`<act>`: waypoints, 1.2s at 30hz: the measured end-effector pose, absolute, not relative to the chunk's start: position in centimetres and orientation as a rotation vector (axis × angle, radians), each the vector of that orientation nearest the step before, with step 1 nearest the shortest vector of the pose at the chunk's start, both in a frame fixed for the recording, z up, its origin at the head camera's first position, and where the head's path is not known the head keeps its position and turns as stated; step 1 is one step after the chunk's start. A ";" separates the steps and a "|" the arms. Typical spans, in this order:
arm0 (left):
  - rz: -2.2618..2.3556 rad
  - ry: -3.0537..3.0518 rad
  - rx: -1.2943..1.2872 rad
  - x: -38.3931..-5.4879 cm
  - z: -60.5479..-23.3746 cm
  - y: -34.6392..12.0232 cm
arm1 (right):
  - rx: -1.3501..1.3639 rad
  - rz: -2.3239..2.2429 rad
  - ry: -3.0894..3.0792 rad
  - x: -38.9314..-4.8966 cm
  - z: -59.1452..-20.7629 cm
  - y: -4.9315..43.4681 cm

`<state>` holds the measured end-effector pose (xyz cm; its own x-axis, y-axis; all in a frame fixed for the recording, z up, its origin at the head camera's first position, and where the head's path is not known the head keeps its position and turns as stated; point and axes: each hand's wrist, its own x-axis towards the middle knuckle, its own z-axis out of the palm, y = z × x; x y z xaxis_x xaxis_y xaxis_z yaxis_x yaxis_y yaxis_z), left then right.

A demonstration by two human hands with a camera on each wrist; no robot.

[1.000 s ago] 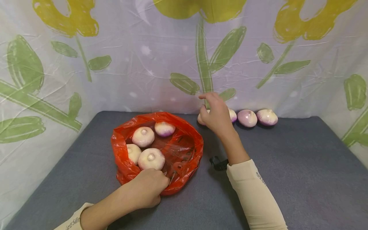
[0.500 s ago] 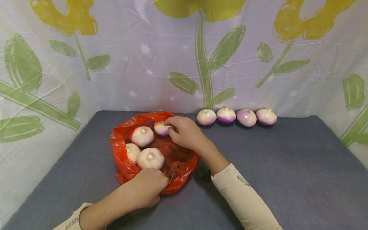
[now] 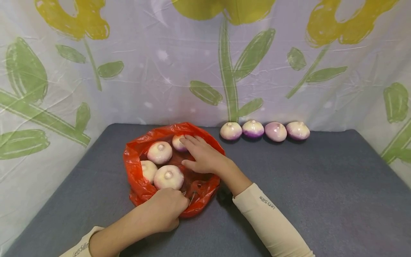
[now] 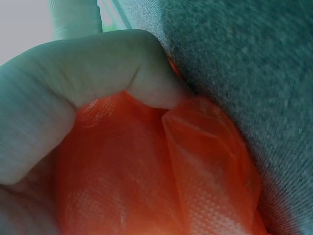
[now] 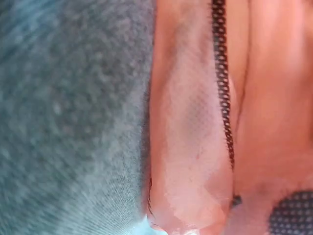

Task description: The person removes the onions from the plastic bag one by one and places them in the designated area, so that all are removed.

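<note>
A red plastic bag (image 3: 128, 157) stands with its mouth spread wide on the grey table. Several glossy white-and-purple onions lie inside, including a front onion (image 3: 168, 177) and a back onion (image 3: 178, 142). My left hand (image 3: 165, 210) grips the bag's near rim; in the left wrist view its thumb bends over the red plastic (image 4: 122, 161). Over the bag's right side, my right hand (image 3: 207, 157) reaches in with straight, spread fingers, the fingertips overlapping the back onion. Only red plastic (image 5: 190, 107) and table cloth fill the right wrist view.
Several more onions (image 3: 253, 129) sit in a row along the table's back edge, right of the bag. Behind them hangs a flower-printed curtain (image 3: 167, 71). Grey cloth (image 3: 305, 189) covers the table.
My right hand has swung left from the onion row into the bag, and its bent fingers have straightened. The left hand keeps its grip on the rim.
</note>
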<state>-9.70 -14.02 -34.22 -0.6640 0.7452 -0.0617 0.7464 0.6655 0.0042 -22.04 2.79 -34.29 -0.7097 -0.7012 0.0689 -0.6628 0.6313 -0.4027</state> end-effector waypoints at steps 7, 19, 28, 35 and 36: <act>-0.034 2.802 1.248 -9.7 -34.2 -14.0 | -1.365 -0.584 2.938 -21.9 -34.5 2.4; -0.030 2.818 1.255 -9.8 -34.2 -14.0 | -0.980 -0.447 2.978 -21.9 -34.4 1.8; -0.030 2.803 1.243 -9.8 -34.1 -13.9 | -1.104 -0.529 2.797 -22.6 -34.7 2.0; -0.031 2.818 1.275 -9.8 -34.2 -14.1 | -1.142 -0.524 2.973 -22.6 -34.8 1.8; -0.027 2.817 1.275 -9.8 -34.2 -14.1 | -1.153 -0.531 2.984 -22.7 -34.8 1.7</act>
